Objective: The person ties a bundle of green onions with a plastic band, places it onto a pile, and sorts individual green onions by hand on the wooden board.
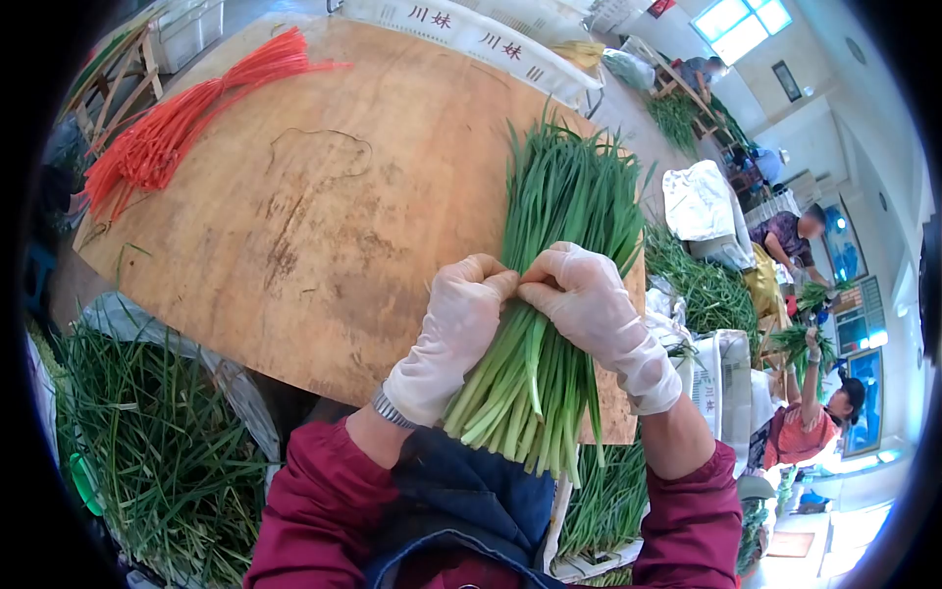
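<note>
Both hands are nearly closed over the middle of the bundle [574, 196], knuckles up. The left hand [446, 319] and the right hand [594, 304] each pinch thumb to forefinger, the tips meeting or almost meeting. Whether a thin tie runs between them I cannot tell; the fingers hide it. Both wear thin, whitish gloves.

The bundle lies along the right edge of the board [334, 216], leaves towards the far edge, stalk ends jutting past the near edge by the right corner. The step in hand looks like close fingertip work at the bundle's waist. From this grip, a next move would call for even tension from both sides and a light touch, so that the stalks are not crushed.

The leaves are long, flat and deep green, fanning loosely at the tips; the stalks pale to light green and end unevenly. One pale blade lies askew on top. Red strips [172, 133] spread by the board's left edge, towards the far side, and a white crate [471, 44] stands beyond the far edge.
</note>
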The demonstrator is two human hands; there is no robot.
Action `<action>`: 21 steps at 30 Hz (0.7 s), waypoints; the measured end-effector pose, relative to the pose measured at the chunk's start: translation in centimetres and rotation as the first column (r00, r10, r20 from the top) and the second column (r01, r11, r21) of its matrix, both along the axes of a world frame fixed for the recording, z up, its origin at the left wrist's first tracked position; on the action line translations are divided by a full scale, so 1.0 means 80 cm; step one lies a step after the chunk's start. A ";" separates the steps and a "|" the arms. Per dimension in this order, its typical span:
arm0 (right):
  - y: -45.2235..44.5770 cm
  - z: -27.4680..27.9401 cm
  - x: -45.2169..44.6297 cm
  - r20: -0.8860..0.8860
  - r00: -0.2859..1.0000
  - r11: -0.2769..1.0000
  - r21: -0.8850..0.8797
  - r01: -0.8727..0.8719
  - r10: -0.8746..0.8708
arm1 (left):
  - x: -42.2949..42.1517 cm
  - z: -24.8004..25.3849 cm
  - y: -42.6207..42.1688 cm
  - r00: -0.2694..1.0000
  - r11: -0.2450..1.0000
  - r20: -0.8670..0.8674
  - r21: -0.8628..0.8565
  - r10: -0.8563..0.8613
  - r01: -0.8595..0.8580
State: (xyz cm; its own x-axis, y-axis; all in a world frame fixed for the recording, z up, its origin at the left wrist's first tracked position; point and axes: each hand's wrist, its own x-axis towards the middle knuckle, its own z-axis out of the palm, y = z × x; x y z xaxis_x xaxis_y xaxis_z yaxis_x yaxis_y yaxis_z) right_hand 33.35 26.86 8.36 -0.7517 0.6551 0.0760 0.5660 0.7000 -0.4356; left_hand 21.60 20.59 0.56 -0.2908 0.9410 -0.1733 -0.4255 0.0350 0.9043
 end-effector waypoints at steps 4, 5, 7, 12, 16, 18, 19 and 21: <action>-0.004 -0.005 -0.007 0.081 0.995 0.981 0.180 -0.070 0.056 | 0.000 0.003 0.001 0.999 1.000 0.036 -0.004 0.006 -0.006; -0.006 -0.008 -0.008 0.105 0.993 0.968 0.237 -0.078 0.054 | 0.000 0.002 0.000 0.999 1.000 0.053 0.000 0.013 -0.013; -0.010 -0.012 -0.008 0.098 0.995 0.955 0.290 -0.063 0.036 | -0.008 0.016 -0.010 0.996 0.997 0.057 -0.045 -0.068 0.070; -0.012 -0.021 0.003 -0.164 0.985 0.962 0.273 -0.006 0.053 | 0.008 -0.009 -0.014 0.993 0.987 -0.033 0.117 -0.111 0.114; -0.013 -0.023 0.008 -0.302 0.953 0.985 0.171 0.035 0.018 | 0.014 -0.010 -0.008 0.957 0.983 -0.271 0.122 -0.102 0.139; -0.011 -0.025 0.004 -0.272 0.955 0.963 0.264 -0.045 0.119 | 0.009 -0.004 -0.010 0.945 0.983 -0.314 0.126 -0.088 0.133; -0.010 -0.026 0.000 -0.253 0.954 0.949 0.304 -0.082 0.163 | 0.008 -0.003 -0.011 0.939 0.983 -0.333 0.123 -0.086 0.134; -0.011 -0.023 -0.004 -0.161 0.977 0.953 0.288 -0.091 0.141 | 0.009 -0.008 -0.009 0.957 0.986 -0.281 0.124 -0.070 0.108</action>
